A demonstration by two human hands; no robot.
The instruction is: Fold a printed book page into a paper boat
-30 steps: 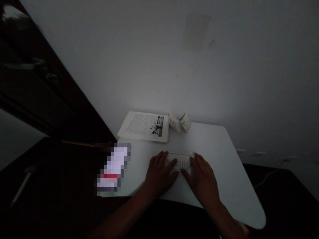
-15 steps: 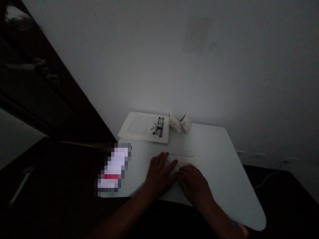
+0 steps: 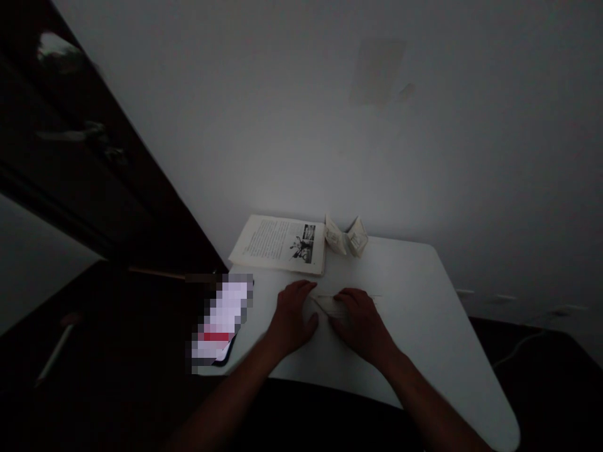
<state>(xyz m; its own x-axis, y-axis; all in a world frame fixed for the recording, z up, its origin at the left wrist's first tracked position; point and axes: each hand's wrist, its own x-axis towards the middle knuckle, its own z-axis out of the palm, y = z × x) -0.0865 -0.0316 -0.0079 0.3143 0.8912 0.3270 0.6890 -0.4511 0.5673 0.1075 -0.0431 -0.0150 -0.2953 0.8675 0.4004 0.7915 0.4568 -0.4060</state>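
A folded strip of printed paper (image 3: 326,304) lies on the white table between my two hands, with a slanting fold line at its left end. My left hand (image 3: 293,319) is at that end, its thumb and fingers apart in a curve and the fingertips close to the paper's corner. From the right, my right hand (image 3: 362,325) rests over the paper with bent fingers on its upper edge and the thumb at its lower edge. The hand covers much of the strip's right part.
A book or stack of printed pages (image 3: 277,246) lies by the wall, beside a folded paper figure (image 3: 357,237). A phone (image 3: 226,314), blurred by pixels, is at the table's left edge. The white table (image 3: 438,351) has a rounded right corner. A dark door (image 3: 85,163) stands left.
My hands have moved apart, the left one slightly leftward with its fingers lifted off the paper's middle. A slanting fold now shows at the paper's left end. The view has shifted slightly.
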